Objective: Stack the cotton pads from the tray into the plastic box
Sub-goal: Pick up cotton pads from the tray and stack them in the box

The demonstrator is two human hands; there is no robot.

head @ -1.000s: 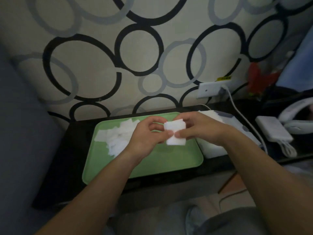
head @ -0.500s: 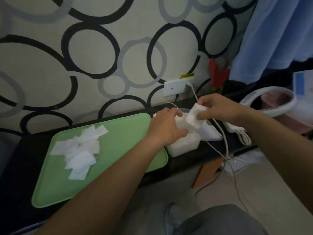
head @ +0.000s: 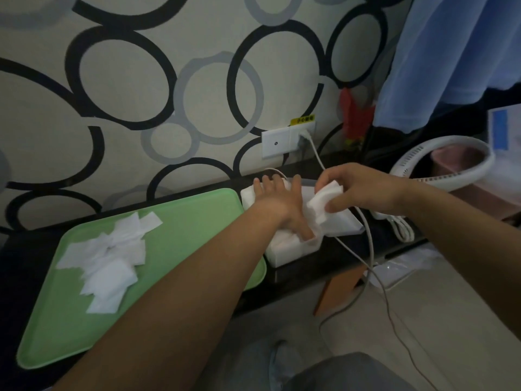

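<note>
**Ringed wallpaper, dark shelf: one stack about to go in**

Head view. Below the ringed wallpaper, a dark shelf (head: 33, 249) carries the green tray (head: 197, 221), with the plastic box (head: 293, 249) just beside its right edge.

A second ago both hands squared a small stack (head: 324, 201) over the tray. Now the left hand (head: 279, 204) lies flat in the box, fingers spread and pressing on the pads already there. The right hand (head: 363, 190) pinches the stack between thumb and curled fingers, just above the box's right side. I judge this batch is a moment from being placed.

Loose cotton pads (head: 107, 255) lie scattered on the tray's left half, so more rounds remain.

The box's long axis runs away from the person toward the wall, leaning slightly left. The stack is tilted, its lower end dipping toward the box's opening.
</note>
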